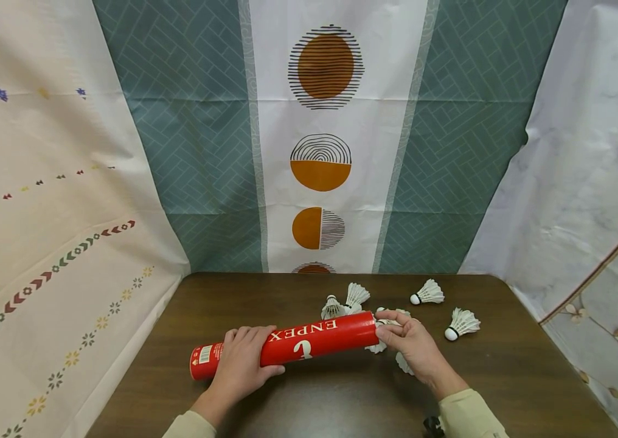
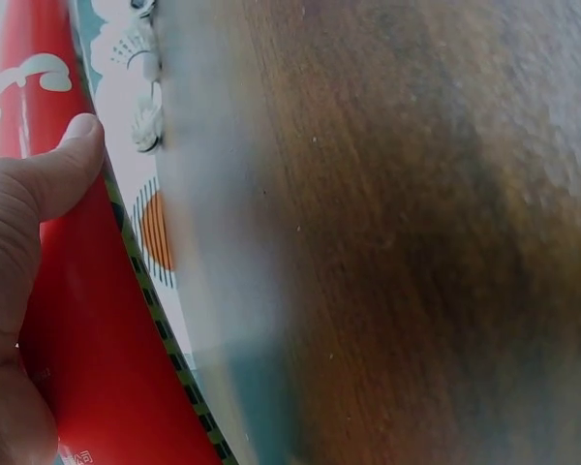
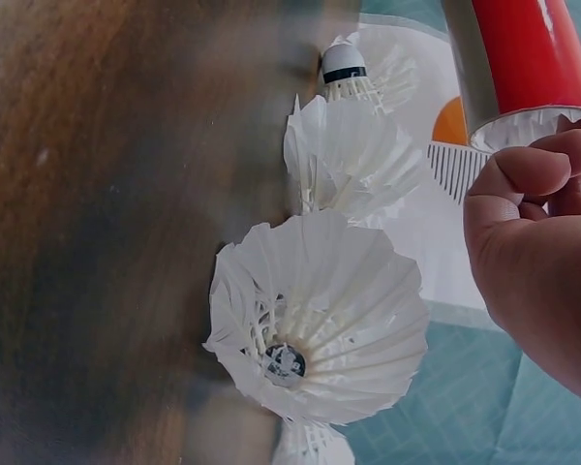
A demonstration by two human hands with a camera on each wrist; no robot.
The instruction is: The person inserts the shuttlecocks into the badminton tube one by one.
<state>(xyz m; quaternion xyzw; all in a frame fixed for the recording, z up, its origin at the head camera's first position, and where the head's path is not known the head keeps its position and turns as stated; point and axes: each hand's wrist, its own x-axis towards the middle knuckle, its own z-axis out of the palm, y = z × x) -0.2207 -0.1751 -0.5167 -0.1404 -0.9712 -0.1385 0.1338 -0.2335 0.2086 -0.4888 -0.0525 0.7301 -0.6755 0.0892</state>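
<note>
A red shuttlecock tube (image 1: 320,340) with white lettering lies slantwise in front of me, its right end farther from me than its left. My left hand (image 1: 243,359) grips it from above near the left end, thumb along the near side (image 2: 73,165). At the right-hand mouth is my right hand (image 1: 414,345), thumb and fingers bent at the rim. In the right wrist view, those fingers pinch the white feathered edge of a shuttlecock (image 3: 518,130) that sits inside the mouth; its cork is hidden in the tube.
Several white feather shuttlecocks lie on the dark wooden table (image 1: 177,328). One shuttlecock (image 1: 428,292) is at the back right, another (image 1: 463,323) farther right. More, such as an upright-skirted shuttlecock (image 3: 320,320), cluster behind and beside the tube's mouth. A patterned cloth (image 1: 320,255) hangs behind.
</note>
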